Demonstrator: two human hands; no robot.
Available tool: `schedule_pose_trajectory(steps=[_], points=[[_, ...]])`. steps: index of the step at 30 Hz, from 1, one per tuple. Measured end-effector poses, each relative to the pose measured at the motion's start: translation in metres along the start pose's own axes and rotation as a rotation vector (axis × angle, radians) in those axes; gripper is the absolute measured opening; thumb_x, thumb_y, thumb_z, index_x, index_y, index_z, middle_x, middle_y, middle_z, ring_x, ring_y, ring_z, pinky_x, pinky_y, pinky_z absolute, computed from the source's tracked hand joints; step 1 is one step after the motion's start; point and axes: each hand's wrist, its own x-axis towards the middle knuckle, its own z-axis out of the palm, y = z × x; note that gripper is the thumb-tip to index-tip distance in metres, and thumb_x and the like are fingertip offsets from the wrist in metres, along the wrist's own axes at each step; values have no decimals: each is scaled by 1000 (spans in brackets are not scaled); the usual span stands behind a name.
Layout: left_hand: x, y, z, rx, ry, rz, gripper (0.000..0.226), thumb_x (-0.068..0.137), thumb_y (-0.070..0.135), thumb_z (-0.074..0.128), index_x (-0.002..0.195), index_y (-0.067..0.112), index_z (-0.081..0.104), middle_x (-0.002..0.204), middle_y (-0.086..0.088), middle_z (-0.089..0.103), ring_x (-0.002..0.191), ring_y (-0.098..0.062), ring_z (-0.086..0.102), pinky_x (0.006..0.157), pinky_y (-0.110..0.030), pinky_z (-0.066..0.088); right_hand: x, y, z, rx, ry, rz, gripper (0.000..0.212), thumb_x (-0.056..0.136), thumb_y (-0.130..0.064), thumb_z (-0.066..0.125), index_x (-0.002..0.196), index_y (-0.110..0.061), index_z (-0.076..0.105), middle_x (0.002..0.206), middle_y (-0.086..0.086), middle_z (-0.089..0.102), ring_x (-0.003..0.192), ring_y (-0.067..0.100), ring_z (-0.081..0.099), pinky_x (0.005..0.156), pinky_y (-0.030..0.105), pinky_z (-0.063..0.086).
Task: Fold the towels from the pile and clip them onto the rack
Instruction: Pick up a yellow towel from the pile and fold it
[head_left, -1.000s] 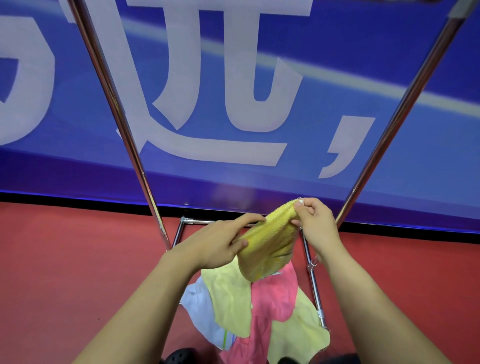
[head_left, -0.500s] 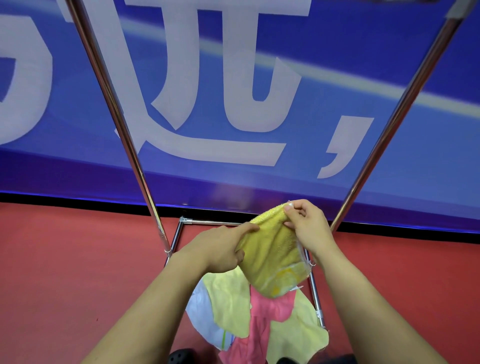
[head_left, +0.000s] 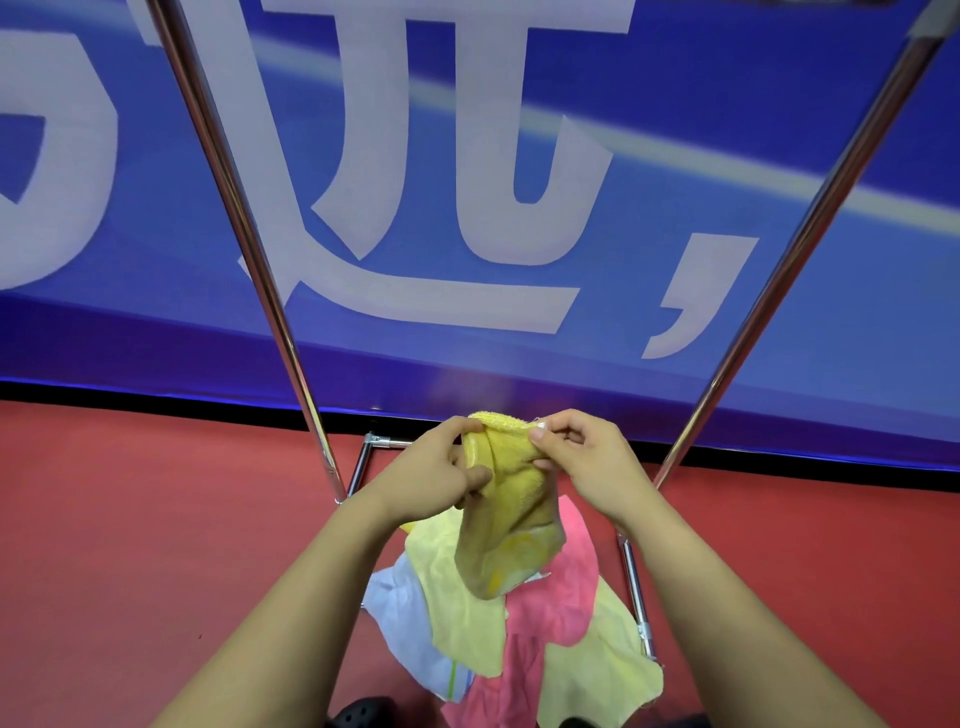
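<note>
The person held a yellow towel (head_left: 506, 512) up off the pile, above the red floor (head_left: 130, 545), and the way it was held suggested a fold being squared up rather than a fresh pickup. The left hand (head_left: 434, 475) gripped the towel's left edge, thumb curled onto the cloth and fingertips over its top rim. The right hand (head_left: 582, 457), at about 3 o'clock from the left, pinched the top right corner between thumb and forefinger, probably to bring the edges level. The cloth hung doubled below both hands, its lower end drooping towards 6 o'clock over the pile of towels (head_left: 519, 639) (pale yellow, pink and white pieces, loosely heaped).

That pile lay on the floor inside the base of the rack (head_left: 291, 358), so each towel needed only a short lift. The rack's two shiny uprights rose towards 11 and 1 o'clock, either side of the hands, in front of a blue banner (head_left: 675, 104) with large pale lettering. No clips and no top rail were in view, so I could not tell where this towel was meant to go. A dark shoe (head_left: 363, 714) showed at about 7 o'clock.
</note>
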Motion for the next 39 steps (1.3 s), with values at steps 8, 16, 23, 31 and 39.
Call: schedule_pose_trajectory(steps=[8, 16, 23, 31, 39], points=[[-1, -3, -2, -119, 12, 18, 66, 90, 11, 77, 145, 7, 42, 82, -26, 72, 58, -18, 65, 70, -39, 52, -8, -2, 16, -23, -187, 18, 11, 90, -3, 73, 85, -13, 71, 83, 7, 73, 75, 12, 71, 74, 22, 59], [-4, -1, -5, -136, -6, 20, 72, 88, 8, 78, 149, 5, 39, 87, -26, 73, 63, -18, 67, 68, -30, 53, -13, -7, 18, -161, -135, -62, 9, 86, -12, 79, 86, -21, 78, 81, -8, 78, 78, 1, 71, 72, 13, 53], [-13, 7, -5, -226, -40, -48, 85, 83, -5, 71, 156, 4, 29, 80, -4, 74, 70, -11, 64, 60, -23, 46, -10, 0, 20, -206, -103, -67, 12, 78, -18, 87, 88, -19, 82, 86, -9, 76, 83, 4, 71, 80, 19, 53], [-12, 11, 2, -389, 39, -58, 71, 94, -9, 54, 158, 5, 23, 102, -9, 79, 99, -22, 75, 71, -29, 56, -5, -1, 25, -317, 61, -144, 17, 79, -19, 86, 95, -18, 77, 97, -4, 75, 88, 7, 71, 82, 23, 55], [-11, 6, 0, 391, 425, 93, 31, 85, 53, 74, 98, 30, 58, 101, 12, 62, 95, -12, 64, 81, -40, 53, -1, -2, 16, -230, 84, -115, 11, 84, -22, 82, 93, -20, 75, 90, -5, 78, 85, 11, 74, 83, 34, 60]])
